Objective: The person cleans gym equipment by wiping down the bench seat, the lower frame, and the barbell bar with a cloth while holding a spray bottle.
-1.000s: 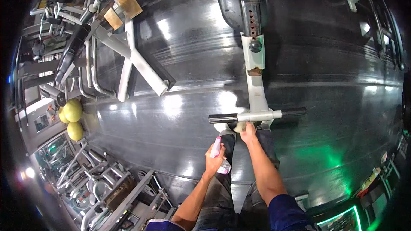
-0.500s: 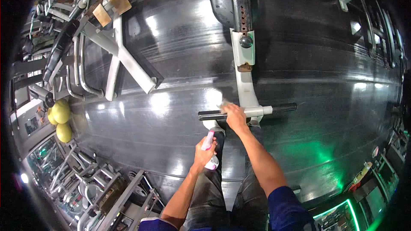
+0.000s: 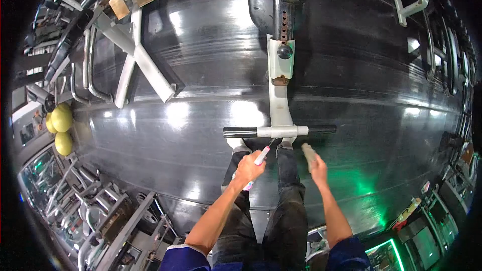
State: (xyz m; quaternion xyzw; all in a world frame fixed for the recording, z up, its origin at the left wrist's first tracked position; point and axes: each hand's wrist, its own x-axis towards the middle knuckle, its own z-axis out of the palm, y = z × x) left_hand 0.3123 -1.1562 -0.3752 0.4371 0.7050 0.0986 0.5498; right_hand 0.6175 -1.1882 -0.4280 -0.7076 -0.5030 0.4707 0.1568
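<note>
My left hand [image 3: 249, 168] is wrapped round a white and pink spray bottle [image 3: 261, 155], its top pointing up toward the crossbar. Part of the bottle is hidden behind my fingers. To the right, my right hand [image 3: 318, 167] grips a pale cloth [image 3: 308, 154], slightly blurred. Both hands are just below the crossbar [image 3: 282, 131], apart from it. This bar has a white middle and black ends, and sits at the foot of a white gym machine frame [image 3: 279, 105].
An adjustable black seat post [image 3: 284, 25] rises from the machine ahead. White crossed frame legs [image 3: 145, 73] stand at left. Yellow balls [image 3: 62, 118] lie by the left wall, near more gym equipment [image 3: 108, 206]. My feet are under the crossbar on the shiny dark floor [image 3: 196, 145].
My right hand has left the bar's left end and moved right and down with the cloth. My left hand has risen to the right with the spray bottle.
</note>
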